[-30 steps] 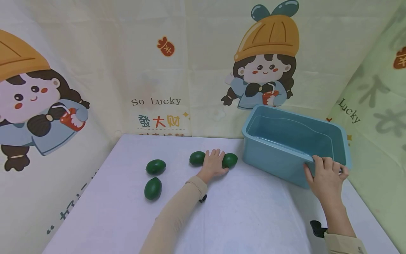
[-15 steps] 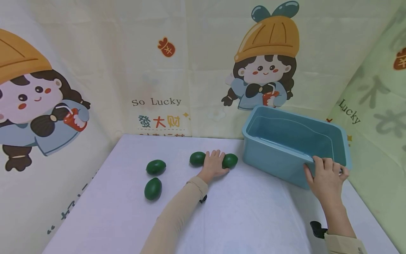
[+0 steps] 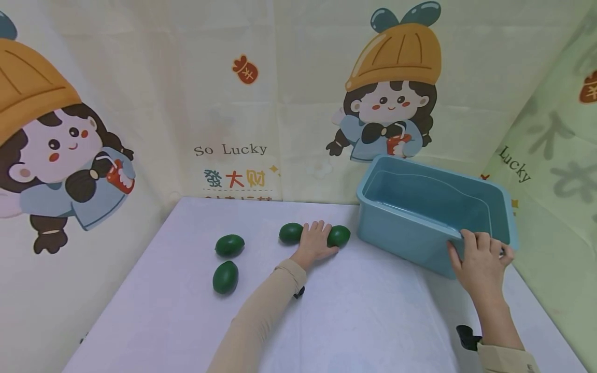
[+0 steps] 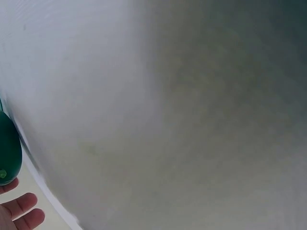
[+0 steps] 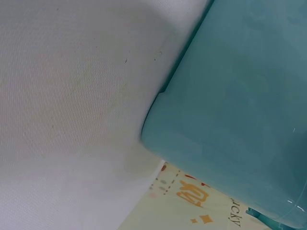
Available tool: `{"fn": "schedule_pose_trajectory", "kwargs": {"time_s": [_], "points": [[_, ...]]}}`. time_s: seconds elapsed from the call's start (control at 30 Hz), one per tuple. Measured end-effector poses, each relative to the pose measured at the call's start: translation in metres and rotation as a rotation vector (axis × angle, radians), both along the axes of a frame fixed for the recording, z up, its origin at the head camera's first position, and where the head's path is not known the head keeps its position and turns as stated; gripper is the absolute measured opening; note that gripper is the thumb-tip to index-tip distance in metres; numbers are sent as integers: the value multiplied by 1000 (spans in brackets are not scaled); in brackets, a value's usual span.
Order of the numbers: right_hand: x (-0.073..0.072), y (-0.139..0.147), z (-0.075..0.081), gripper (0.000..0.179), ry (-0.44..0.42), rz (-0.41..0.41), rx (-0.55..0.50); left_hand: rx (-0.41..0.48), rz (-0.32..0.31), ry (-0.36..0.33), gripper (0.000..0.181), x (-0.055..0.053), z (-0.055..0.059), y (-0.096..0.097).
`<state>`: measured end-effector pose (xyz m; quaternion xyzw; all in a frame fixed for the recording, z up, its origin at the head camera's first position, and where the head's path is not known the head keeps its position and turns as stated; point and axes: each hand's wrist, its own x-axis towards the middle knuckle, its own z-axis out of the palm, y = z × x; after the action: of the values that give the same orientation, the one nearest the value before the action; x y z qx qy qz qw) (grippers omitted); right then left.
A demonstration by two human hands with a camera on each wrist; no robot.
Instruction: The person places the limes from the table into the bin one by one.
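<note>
On the white table my left hand [image 3: 314, 241] holds a smooth, dark green oval fruit [image 3: 339, 236] between thumb and index finger. A second green fruit [image 3: 290, 233] lies close against its other side. In the left wrist view, a green fruit [image 4: 8, 148] shows at the left edge, just above several fingertips [image 4: 29, 218]. My right hand [image 3: 480, 261] grips the near right rim of a blue plastic bin [image 3: 406, 233], fingers over the edge and thumb outside. The bin's wall [image 5: 230, 115] fills much of the right wrist view, where the right hand is hidden.
Further left on the table [image 3: 158, 311] lie two more green fruits, one sideways [image 3: 229, 245] and one nearer [image 3: 226, 277]. The bin stands at the back right, close to the printed cloth backdrop [image 3: 308, 103]. Cloth also hangs along the left and right sides.
The printed figure on the left cloth has shifted to the right. Both hands, the fruits and the bin stay practically where they were.
</note>
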<state>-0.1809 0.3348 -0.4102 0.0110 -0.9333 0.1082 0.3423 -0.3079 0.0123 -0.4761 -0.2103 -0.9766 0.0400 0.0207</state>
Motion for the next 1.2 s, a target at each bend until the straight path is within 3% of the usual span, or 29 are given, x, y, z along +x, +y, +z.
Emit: {"fn": "schedule_pose_trajectory", "kwargs": {"time_s": [0.83,1.2], "points": [[2,0,0,42,-40,-10,-6,131,14,23,71,0,10,-4],[1,1,0,42,-42,-15,-9,181,15,31,71,-7,24,-8]]}}
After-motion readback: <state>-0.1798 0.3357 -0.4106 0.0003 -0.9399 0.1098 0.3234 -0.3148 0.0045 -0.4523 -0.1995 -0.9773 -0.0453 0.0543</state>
